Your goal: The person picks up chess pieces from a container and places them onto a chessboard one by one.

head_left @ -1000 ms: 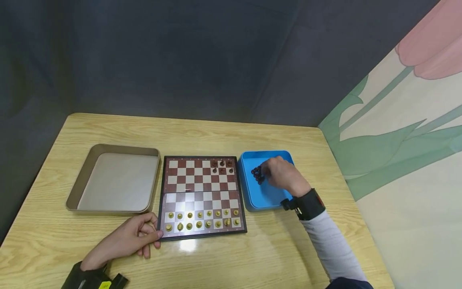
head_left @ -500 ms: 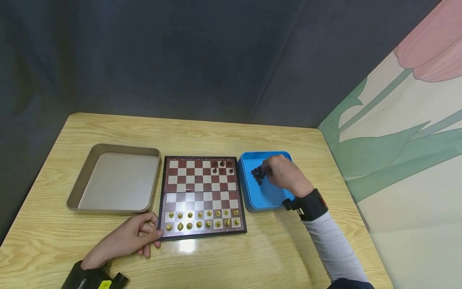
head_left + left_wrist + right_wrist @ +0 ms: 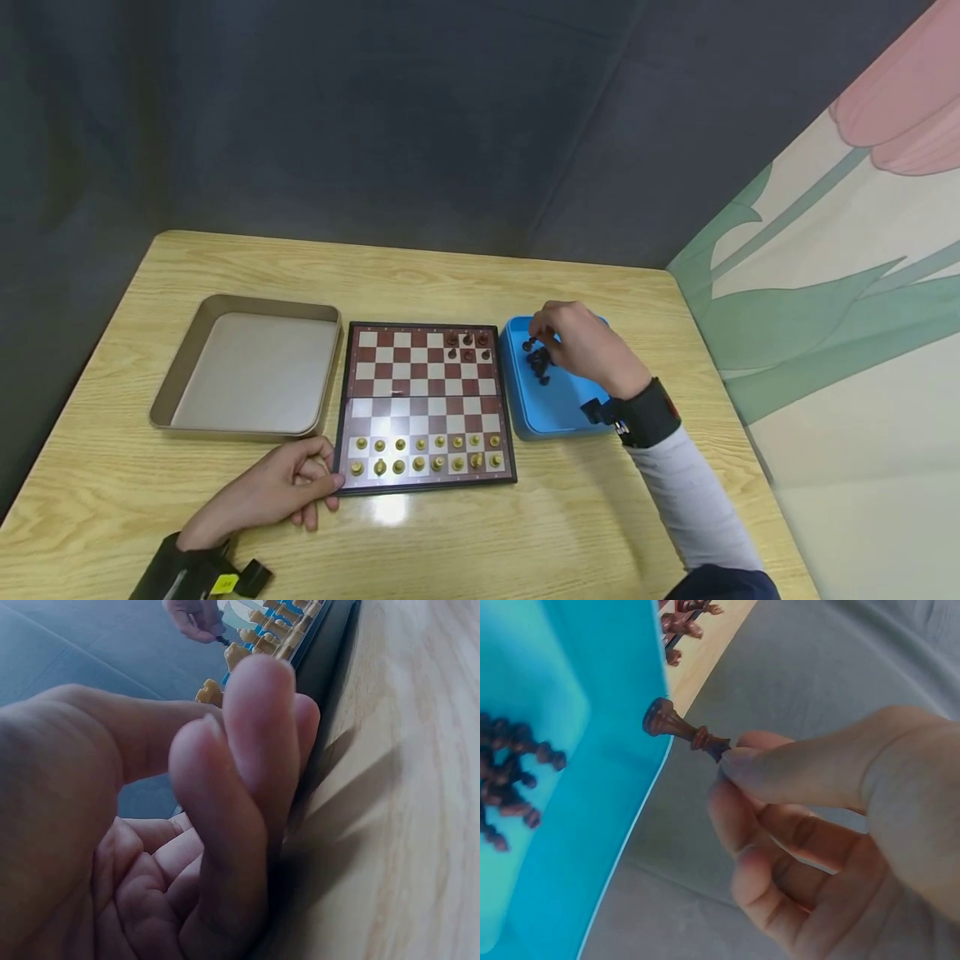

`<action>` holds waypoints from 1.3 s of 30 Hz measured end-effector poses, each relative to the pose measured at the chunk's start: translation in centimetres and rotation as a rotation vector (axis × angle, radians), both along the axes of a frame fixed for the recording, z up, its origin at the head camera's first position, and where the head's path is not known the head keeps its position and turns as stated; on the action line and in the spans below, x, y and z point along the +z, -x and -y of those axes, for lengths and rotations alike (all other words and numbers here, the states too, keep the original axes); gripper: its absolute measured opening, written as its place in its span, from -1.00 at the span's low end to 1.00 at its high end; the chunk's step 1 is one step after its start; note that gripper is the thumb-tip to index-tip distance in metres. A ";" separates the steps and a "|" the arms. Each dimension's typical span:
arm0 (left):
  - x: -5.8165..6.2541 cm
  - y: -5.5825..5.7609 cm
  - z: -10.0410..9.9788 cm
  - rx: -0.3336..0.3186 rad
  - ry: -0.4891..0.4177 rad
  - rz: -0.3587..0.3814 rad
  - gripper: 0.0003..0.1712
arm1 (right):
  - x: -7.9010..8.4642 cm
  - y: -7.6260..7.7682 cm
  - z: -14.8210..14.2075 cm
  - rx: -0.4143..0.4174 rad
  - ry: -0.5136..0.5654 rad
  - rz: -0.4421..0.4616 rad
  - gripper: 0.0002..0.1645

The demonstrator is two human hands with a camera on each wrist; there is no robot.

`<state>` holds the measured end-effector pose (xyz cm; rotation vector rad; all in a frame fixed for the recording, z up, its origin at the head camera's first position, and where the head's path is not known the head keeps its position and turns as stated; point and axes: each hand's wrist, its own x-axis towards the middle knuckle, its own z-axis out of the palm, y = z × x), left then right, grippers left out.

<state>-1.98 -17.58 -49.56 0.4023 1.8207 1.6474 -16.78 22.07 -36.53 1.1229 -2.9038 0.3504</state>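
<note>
My right hand [image 3: 581, 342] is raised over the blue box [image 3: 525, 425], fingertips and thumb pinching a dark brown chess piece [image 3: 679, 726] by its narrow notched end, base pointing away. Below it, several dark chess pieces [image 3: 540, 363] lie heaped in the box. My left hand [image 3: 277, 492] grips the near left corner of the chessboard [image 3: 408, 389], thumb on the edge and other fingers curled beside and below it. Two rows of gold chess pieces [image 3: 400, 444] stand along the board's near side. Several dark pieces [image 3: 468, 339] stand at its far right corner.
Left of the board sits a shallow beige metal tray [image 3: 243, 375]. The blue box stands close against the board's right side. Everything rests on a wooden table [image 3: 450, 542], with a dark cloth [image 3: 375, 125] behind and a flower-patterned wall covering [image 3: 847, 333] at right.
My right hand has risen from the heap in the blue box, now with a dark chess piece pinched in its fingers. Pieces in the heap have shifted. My left hand stays at the board's corner.
</note>
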 end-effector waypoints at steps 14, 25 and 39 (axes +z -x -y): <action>0.2 -0.1 -0.1 0.007 -0.004 0.011 -0.61 | 0.8 0.6 3.1 0.065 0.053 -0.086 -0.81; 0.2 -0.1 -0.2 -0.001 -0.015 -0.016 -0.66 | 0.6 1.0 6.0 0.078 0.039 -0.107 -0.74; 0.6 -0.3 -0.3 0.008 0.005 -0.027 -0.67 | -1.0 2.8 9.4 0.137 0.066 -0.083 -0.70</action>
